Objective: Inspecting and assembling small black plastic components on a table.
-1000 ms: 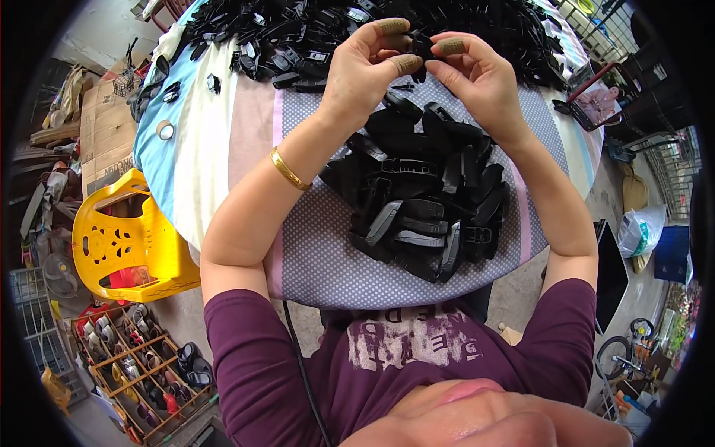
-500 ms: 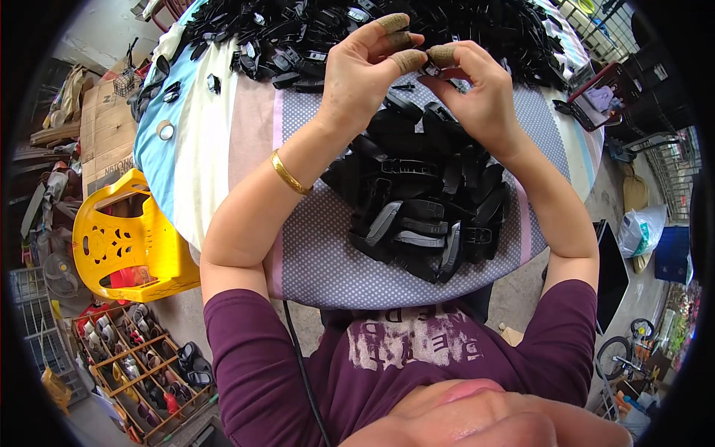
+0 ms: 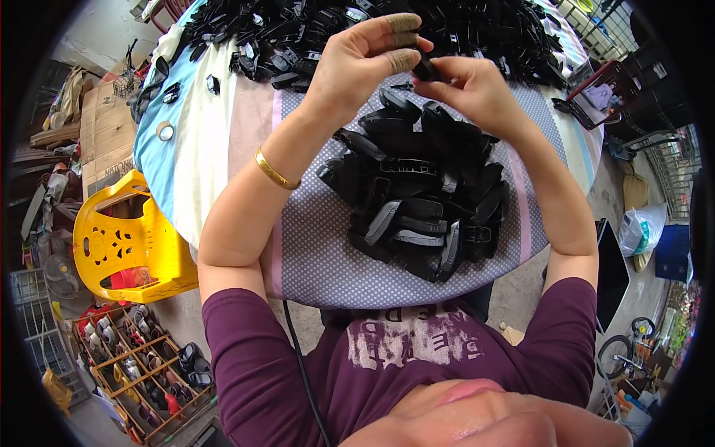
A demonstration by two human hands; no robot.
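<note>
A small black plastic part (image 3: 426,69) is pinched between my two hands over the far half of the table. My left hand (image 3: 356,73) has tan tape wrapped round several fingertips, and its thumb and fingers close on the upper end of the part. Holding its other end, my right hand (image 3: 480,93) has thumb and forefinger pressed together. My fingers cover much of the part. Just below my hands lies a heap of black plastic pieces (image 3: 417,197), some with grey faces. Beyond them spreads a larger pile of similar black pieces (image 3: 290,45).
A patterned cloth (image 3: 320,276) covers the round table. At its left lies a roll of tape (image 3: 164,131); at the right edge stands a phone or tablet (image 3: 603,95). A yellow plastic chair (image 3: 123,238) and a shoe rack (image 3: 138,365) stand to the left.
Both hands have shifted slightly left, and my right hand a little nearer to me. The black part now shows more clearly between the fingers. The heaps look unchanged.
</note>
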